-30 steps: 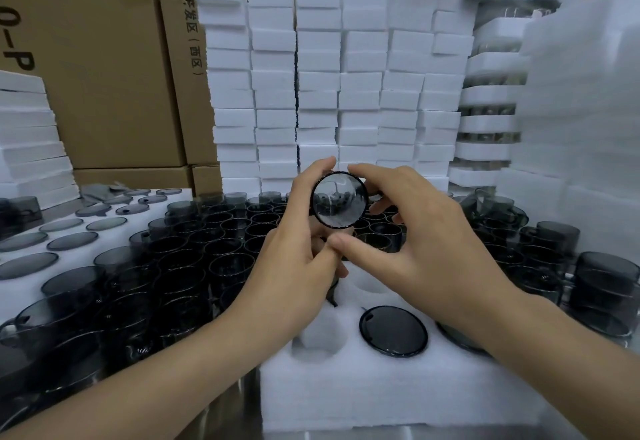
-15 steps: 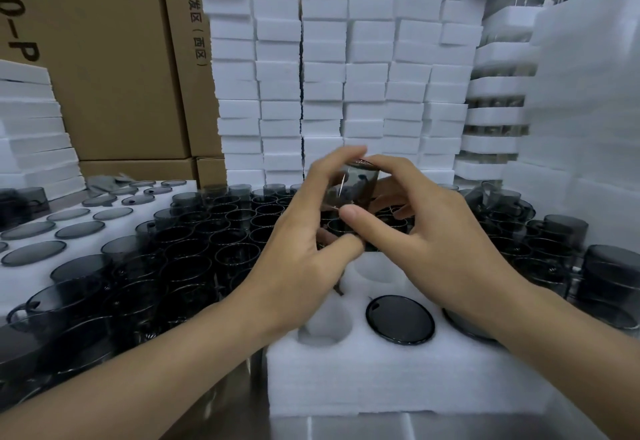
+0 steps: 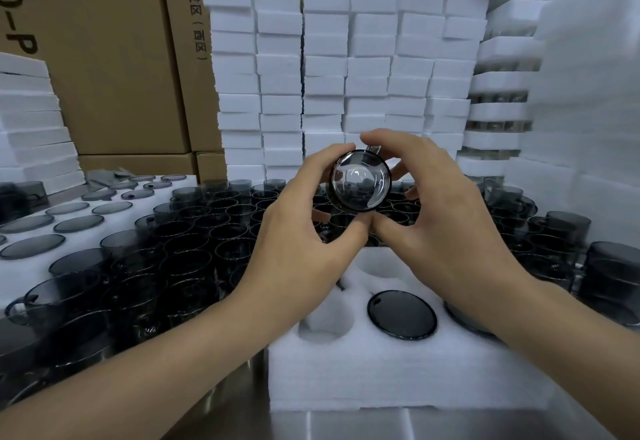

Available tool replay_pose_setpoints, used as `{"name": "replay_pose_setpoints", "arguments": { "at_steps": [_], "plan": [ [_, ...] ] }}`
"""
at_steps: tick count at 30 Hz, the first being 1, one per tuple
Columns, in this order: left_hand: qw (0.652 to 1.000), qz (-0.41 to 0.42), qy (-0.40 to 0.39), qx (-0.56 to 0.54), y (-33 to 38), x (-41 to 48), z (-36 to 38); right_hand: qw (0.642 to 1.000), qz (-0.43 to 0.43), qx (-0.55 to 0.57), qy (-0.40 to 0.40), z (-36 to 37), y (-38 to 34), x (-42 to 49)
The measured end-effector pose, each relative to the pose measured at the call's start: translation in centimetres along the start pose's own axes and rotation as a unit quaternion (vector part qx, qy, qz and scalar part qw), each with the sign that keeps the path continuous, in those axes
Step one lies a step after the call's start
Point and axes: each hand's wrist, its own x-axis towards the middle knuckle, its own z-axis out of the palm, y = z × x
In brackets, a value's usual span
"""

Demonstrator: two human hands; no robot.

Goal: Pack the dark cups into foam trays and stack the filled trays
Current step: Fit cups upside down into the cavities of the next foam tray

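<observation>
A dark see-through cup (image 3: 360,181) is held up at chest height, its round base turned toward me. My left hand (image 3: 304,231) grips its left side and my right hand (image 3: 440,228) grips its right side, thumbs meeting under it. Below lies a white foam tray (image 3: 381,374) with round holes; one hole holds a cup (image 3: 401,314) bottom-up, a second cup (image 3: 467,322) sits partly hidden under my right forearm, and the hole at the front left (image 3: 325,322) has nothing in it. A mass of loose dark cups (image 3: 180,249) stands to the left and behind.
Tall stacks of white foam trays (image 3: 325,69) form a wall at the back, with more foam at the right (image 3: 588,93) and left (image 3: 31,128). Cardboard boxes (image 3: 104,51) stand behind. A filled tray (image 3: 20,268) lies at the left. More dark cups (image 3: 561,231) stand at the right.
The cup was turned between both hands: base toward me, then side on, now base toward me again and held slightly higher.
</observation>
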Motion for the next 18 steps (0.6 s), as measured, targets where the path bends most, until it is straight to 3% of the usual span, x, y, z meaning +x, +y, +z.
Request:
{"name": "replay_pose_setpoints", "arguments": {
  "at_steps": [11, 18],
  "plan": [
    [1.0, 0.007, 0.015, 0.009, -0.55, 0.19, 0.21, 1.0, -0.022, 0.019, 0.007, -0.09, -0.02, 0.07],
    [0.997, -0.052, 0.018, -0.052, -0.92, 0.02, 0.3, 0.999, -0.016, 0.04, -0.016, -0.12, -0.2, 0.03]
  ]
}}
